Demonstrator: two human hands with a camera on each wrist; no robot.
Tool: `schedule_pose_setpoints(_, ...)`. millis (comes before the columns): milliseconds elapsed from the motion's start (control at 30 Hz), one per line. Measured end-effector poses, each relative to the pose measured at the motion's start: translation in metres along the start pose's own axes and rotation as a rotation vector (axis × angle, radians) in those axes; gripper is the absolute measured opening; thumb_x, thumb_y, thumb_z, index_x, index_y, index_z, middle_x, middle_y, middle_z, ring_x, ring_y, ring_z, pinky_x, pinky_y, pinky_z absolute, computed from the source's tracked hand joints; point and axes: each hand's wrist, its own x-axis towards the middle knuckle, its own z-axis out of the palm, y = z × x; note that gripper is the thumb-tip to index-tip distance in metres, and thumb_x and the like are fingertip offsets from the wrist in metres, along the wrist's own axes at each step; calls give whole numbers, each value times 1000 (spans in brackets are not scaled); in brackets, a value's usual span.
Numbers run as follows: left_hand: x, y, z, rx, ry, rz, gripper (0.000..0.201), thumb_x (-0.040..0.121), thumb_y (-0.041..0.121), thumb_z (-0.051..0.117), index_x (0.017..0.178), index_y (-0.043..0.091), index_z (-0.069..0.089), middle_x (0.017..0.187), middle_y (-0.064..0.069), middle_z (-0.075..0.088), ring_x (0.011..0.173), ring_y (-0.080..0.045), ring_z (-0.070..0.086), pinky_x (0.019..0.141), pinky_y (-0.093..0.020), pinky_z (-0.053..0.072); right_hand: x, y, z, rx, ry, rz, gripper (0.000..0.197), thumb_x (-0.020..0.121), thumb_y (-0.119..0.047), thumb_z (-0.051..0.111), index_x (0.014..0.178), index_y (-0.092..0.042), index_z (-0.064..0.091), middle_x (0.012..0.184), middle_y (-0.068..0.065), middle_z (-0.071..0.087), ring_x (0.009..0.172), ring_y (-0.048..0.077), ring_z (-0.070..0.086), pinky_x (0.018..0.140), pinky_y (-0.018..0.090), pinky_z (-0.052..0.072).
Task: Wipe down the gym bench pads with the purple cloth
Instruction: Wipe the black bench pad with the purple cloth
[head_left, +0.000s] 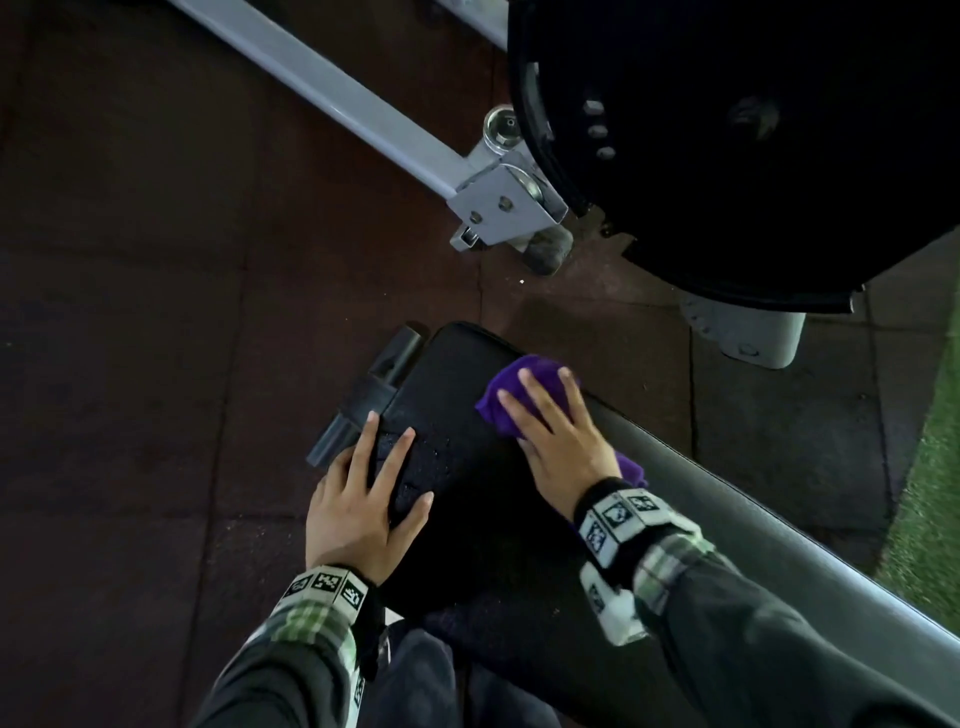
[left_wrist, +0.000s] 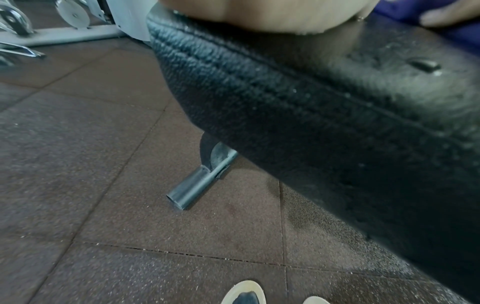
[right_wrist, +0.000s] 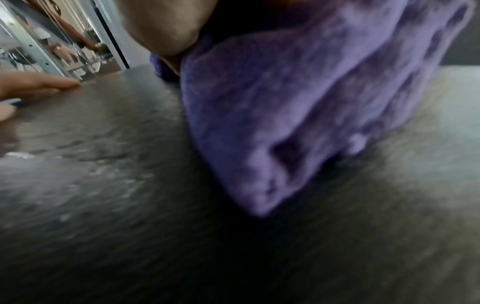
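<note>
The black bench pad (head_left: 462, 415) runs from the lower right toward the middle of the head view. Water drops speckle its left part. My right hand (head_left: 556, 431) lies flat on the bunched purple cloth (head_left: 511, 389) near the pad's far end and presses it down with straight fingers. The cloth (right_wrist: 298, 107) fills the right wrist view, blurred, on the pad (right_wrist: 103, 164). My left hand (head_left: 374, 493) rests flat on the pad's left edge, fingers spread. In the left wrist view the pad's stitched side (left_wrist: 298, 107) shows under my palm (left_wrist: 259, 14).
A dark tube foot (head_left: 363, 400) of the bench sticks out on the left over brown rubber floor tiles (head_left: 156, 312). A grey steel beam (head_left: 332, 98) and a large black weight plate (head_left: 727, 145) stand beyond. Green turf (head_left: 930, 493) borders the right. My shoe (left_wrist: 244, 294) is below.
</note>
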Motion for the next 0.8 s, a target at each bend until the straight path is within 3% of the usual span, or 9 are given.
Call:
schedule_pose_setpoints(67, 0, -1, 1, 0, -3, -1, 68, 86, 62, 46, 146, 30, 44, 160, -5, 28, 112, -38, 55, 81, -51, 53, -10, -13, 4, -52, 35, -178, 55, 79, -19, 45, 134, -16, 46, 143, 4, 33, 142, 30, -11, 110, 49, 15)
schedule_pose_setpoints(133, 0, -1, 1, 6, -2, -5, 68, 87, 62, 45, 146, 30, 44, 161, -5, 28, 112, -38, 54, 81, -50, 53, -36, -15, 11, -83, -52, -328, 61, 78, -16, 44, 139, -19, 40, 147, 3, 29, 143, 27, -4, 114, 47, 10)
schedule_pose_setpoints(200, 0, 0, 0, 10, -3, -5, 67, 87, 61, 45, 146, 29, 45, 161, -5, 28, 113, -38, 54, 82, -51, 53, -68, -3, 18, -122, -186, -383, 70, 80, -17, 43, 146, -25, 24, 153, 2, 24, 143, 32, 7, 115, 47, 10)
schedule_pose_setpoints(267, 0, 1, 0, 13, -4, -4, 67, 88, 62, 44, 146, 29, 44, 161, -6, 28, 113, -38, 53, 81, -51, 53, -85, 19, 18, -149, -202, -337, 72, 79, -17, 41, 147, -27, 20, 153, 2, 26, 142, 35, 14, 113, 47, 16)
schedule_pose_setpoints(333, 0, 1, -1, 13, -7, -5, 68, 88, 62, 43, 147, 30, 43, 161, -5, 27, 114, -38, 53, 81, -51, 53, -85, 38, 12, -106, -155, -196, 68, 82, -19, 39, 147, -28, 21, 151, 3, 30, 140, 37, 17, 115, 48, 20)
schedule_pose_setpoints(433, 0, 1, 0, 13, -6, 3, 68, 88, 62, 43, 147, 30, 42, 161, -5, 27, 114, -37, 52, 81, -50, 53, -55, 46, 6, 23, -93, 20, 58, 87, -28, 37, 144, -29, 26, 149, 2, 32, 138, 40, 20, 110, 45, 25)
schedule_pose_setpoints(533, -1, 0, -1, 9, -4, 6, 68, 87, 61, 44, 147, 29, 43, 161, -5, 27, 114, -37, 52, 81, -50, 53, -15, 25, 4, 78, -104, 129, 53, 88, -32, 34, 142, -31, 30, 150, -1, 32, 137, 43, 20, 106, 44, 29)
schedule_pose_setpoints(667, -1, 1, -1, -3, -1, 4, 67, 87, 61, 45, 146, 29, 44, 160, -6, 29, 113, -35, 52, 80, -49, 52, -3, -9, 7, 25, -32, 6, 53, 86, -27, 39, 139, -22, 41, 146, 7, 37, 137, 40, 13, 111, 51, 26)
schedule_pose_setpoints(800, -1, 0, -3, -18, -23, -18, 66, 88, 60, 42, 148, 31, 40, 161, -4, 27, 116, -36, 52, 84, -50, 52, -50, -14, 14, -13, -37, -220, 56, 82, -19, 43, 137, -19, 44, 148, 4, 31, 143, 32, 3, 110, 51, 25)
